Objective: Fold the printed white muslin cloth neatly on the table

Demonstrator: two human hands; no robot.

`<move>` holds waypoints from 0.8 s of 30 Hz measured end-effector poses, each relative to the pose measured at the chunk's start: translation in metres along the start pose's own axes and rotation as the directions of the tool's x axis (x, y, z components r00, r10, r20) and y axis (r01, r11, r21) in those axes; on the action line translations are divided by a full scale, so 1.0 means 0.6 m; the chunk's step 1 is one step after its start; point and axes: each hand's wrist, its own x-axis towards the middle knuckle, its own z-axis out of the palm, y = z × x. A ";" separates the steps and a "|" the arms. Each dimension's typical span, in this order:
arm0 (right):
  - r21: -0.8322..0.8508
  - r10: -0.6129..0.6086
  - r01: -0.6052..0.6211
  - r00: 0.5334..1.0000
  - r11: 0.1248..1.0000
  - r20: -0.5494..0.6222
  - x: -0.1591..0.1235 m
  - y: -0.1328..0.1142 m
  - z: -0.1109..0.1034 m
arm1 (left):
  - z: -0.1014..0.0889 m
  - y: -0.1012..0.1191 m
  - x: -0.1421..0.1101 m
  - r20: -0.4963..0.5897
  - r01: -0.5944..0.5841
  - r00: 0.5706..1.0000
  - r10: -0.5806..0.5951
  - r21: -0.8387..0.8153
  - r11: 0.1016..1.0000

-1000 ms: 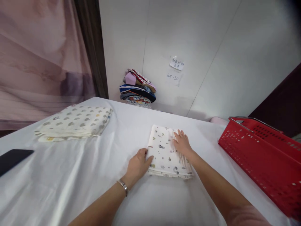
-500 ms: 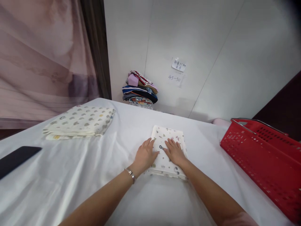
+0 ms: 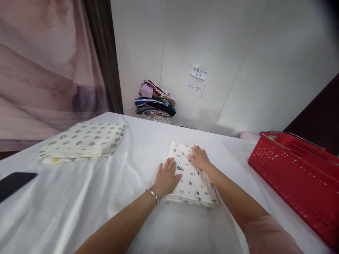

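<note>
A folded white cloth [image 3: 189,181] with a small scattered print lies on the white-covered table, its layered edge towards me. My left hand [image 3: 167,177] rests flat on its left side, fingers spread. Over the far right part of the cloth lies my right hand [image 3: 200,158], fingers bent slightly and apart, with part of that edge hidden beneath it. Neither hand grips anything. To the left is another folded cloth [image 3: 87,139], cream with grey mushroom-like shapes, which no hand touches.
A red perforated basket [image 3: 291,180] with a metal handle stands at the right. At the left edge lies a flat black object [image 3: 16,183]. Behind the table, a stack of folded fabrics [image 3: 155,102] stands by the wall, where paper notes [image 3: 198,73] hang. A pink curtain [image 3: 47,63] hangs left.
My right hand has slid from the middle of the cloth to its far right edge. My left hand has shifted slightly and stays flat. The view has moved a little.
</note>
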 end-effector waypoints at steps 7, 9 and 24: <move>-0.043 0.000 -0.001 1.000 0.999 -0.022 0.012 0.034 0.033 | -0.007 0.003 -0.001 0.035 0.007 0.999 -0.006 -0.041 0.999; -0.046 0.019 -0.018 1.000 0.999 0.022 0.014 0.031 0.027 | -0.010 0.004 -0.001 0.045 0.016 0.999 -0.014 -0.057 0.998; 0.104 -0.241 0.237 0.970 0.966 0.029 0.086 -0.123 0.034 | -0.014 0.003 -0.004 0.034 0.025 0.999 -0.023 -0.073 0.997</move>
